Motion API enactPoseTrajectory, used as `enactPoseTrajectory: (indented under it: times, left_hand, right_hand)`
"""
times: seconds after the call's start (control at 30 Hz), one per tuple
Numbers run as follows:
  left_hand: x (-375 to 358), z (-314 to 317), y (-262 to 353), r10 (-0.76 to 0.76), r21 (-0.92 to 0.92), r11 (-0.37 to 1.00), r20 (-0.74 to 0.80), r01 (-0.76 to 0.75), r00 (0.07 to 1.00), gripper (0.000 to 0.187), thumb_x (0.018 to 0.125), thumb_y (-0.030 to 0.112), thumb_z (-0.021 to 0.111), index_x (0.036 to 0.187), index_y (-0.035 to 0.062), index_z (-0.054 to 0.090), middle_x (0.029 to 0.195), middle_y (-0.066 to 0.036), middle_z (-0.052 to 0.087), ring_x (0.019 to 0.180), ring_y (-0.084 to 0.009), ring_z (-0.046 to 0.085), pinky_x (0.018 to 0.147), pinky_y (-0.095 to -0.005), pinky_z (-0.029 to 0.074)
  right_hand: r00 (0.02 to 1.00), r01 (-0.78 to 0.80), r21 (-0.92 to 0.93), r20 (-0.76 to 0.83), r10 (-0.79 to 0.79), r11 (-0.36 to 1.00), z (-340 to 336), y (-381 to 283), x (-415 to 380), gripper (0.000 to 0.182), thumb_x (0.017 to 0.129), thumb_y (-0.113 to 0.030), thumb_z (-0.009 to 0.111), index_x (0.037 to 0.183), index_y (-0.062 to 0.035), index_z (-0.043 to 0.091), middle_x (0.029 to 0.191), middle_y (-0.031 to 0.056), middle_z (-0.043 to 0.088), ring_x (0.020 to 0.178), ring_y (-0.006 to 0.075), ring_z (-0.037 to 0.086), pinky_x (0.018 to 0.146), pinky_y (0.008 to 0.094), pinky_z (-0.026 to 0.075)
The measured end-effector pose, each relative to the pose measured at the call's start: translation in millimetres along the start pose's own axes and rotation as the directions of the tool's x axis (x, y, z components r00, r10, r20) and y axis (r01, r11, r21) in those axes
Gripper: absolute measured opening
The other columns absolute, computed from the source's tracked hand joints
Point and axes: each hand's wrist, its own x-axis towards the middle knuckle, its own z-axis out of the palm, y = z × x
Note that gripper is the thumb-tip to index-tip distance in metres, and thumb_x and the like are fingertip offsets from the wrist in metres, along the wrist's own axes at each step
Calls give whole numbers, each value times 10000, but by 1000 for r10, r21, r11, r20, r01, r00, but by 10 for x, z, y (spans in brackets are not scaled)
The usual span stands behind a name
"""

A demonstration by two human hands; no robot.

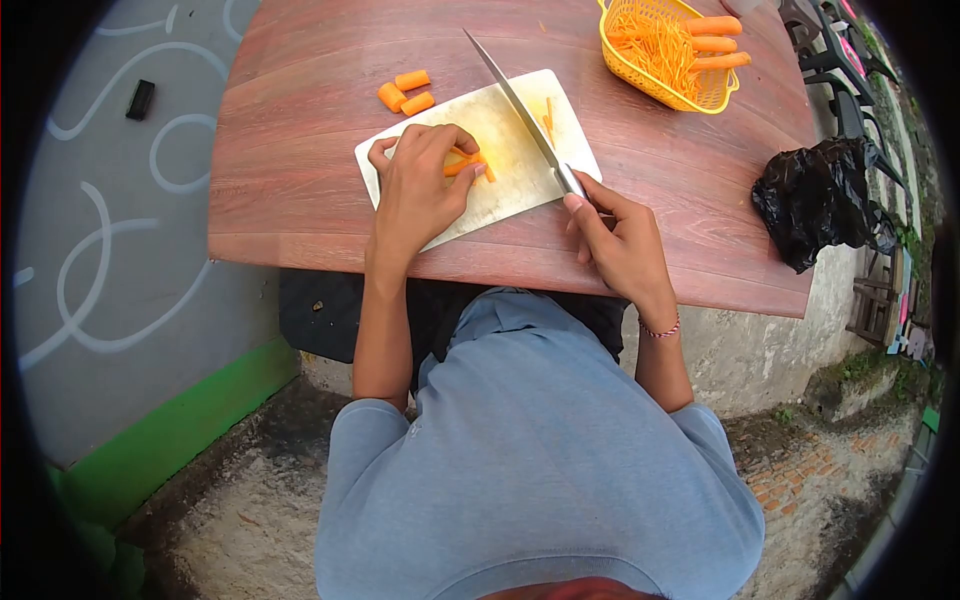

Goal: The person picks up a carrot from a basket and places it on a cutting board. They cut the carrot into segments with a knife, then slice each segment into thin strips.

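Observation:
On the white cutting board (pixel 500 203) my left hand (pixel 425 185) has its fingers curled round carrot slices (pixel 461 167), which it partly hides. My right hand (pixel 620 235) grips the handle of a kitchen knife (pixel 522 108). The long blade slants up and to the left over the board, apart from the slices under my left hand. A few thin carrot strips (pixel 548 122) lie on the board to the right of the blade. Beyond the board's left part, three short carrot pieces (pixel 391 97) rest on the table.
A yellow plastic basket (pixel 716 97) with shredded carrot and three whole carrots stands at the back right of the wooden table (pixel 290 180). A black plastic bag (pixel 815 200) hangs at the right edge. A painted grey wall (pixel 120 240) runs along the left.

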Motion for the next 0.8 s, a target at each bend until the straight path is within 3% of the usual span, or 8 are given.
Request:
enactPoseTrajectory:
  times: [0.3,0.43,0.5,0.53,0.6,0.7,0.73,0.8]
  left_hand:
    - [-15,-71,-1,-23,24,999,-100,26,995,158,928,212,805,1015,117,713,1072,15,745,1090,-218,640,1040,-420,277]
    - [26,-165,34,-81,-8,997,-97,81,992,167,933,196,783,1019,99,678,996,-20,723,1081,-226,662,1045,-496,314]
    - [80,-176,27,-190,-286,942,-30,173,981,192,932,224,796,1019,83,699,963,-38,750,1017,-214,705,1018,-471,336]
    - [121,-175,50,-190,-287,942,-31,173,981,192,932,224,796,1019,83,699,963,-38,750,1017,-214,705,1018,-471,336]
    - [228,-121,134,-164,-454,882,-42,127,986,175,939,147,800,1037,30,715,931,-44,769,935,-141,719,818,-299,555]
    - [349,78,122,-173,-309,933,62,183,983,196,940,212,809,1041,56,746,919,-46,767,938,-152,725,903,-358,511]
    - [375,134,112,-163,-109,979,82,172,983,234,929,287,817,1069,106,770,1026,-30,772,980,-172,721,1010,-421,412]
    - [351,270,60,-102,-57,993,-35,99,994,216,929,289,800,1054,114,773,1050,-15,766,1024,-192,695,1016,-466,353]
  right_hand:
    - [1000,2,-6,7,-2,1000,-4,-16,-4,482,1074,-278,668,1469,-6,633,746,61,670,578,87,597,564,293,503]
    - [1000,16,-7,10,-16,1000,-6,-14,-12,492,1073,-287,666,1471,-1,628,747,62,669,577,90,601,566,292,505]
    - [1000,14,-6,12,-14,1000,-15,14,-4,494,1074,-288,666,1472,1,627,750,61,669,577,89,600,566,291,506]
    - [1000,12,-4,16,-12,1000,-14,16,-4,495,1074,-289,666,1472,3,626,752,60,669,576,89,599,565,290,506]
    - [1000,1,-1,17,-1,1000,-17,-8,-9,494,1077,-290,663,1473,3,625,754,59,669,573,87,598,564,290,505]
    - [1000,-23,9,19,23,1000,-17,-37,-5,491,1083,-290,655,1477,0,623,755,56,667,569,84,595,558,289,503]
    - [999,-38,18,20,37,999,-15,-40,-2,488,1086,-289,650,1479,-1,621,755,55,665,567,83,594,555,288,502]
    - [1000,-25,14,18,25,1000,15,-24,5,482,1088,-286,647,1478,-2,624,754,54,665,561,82,594,549,288,499]
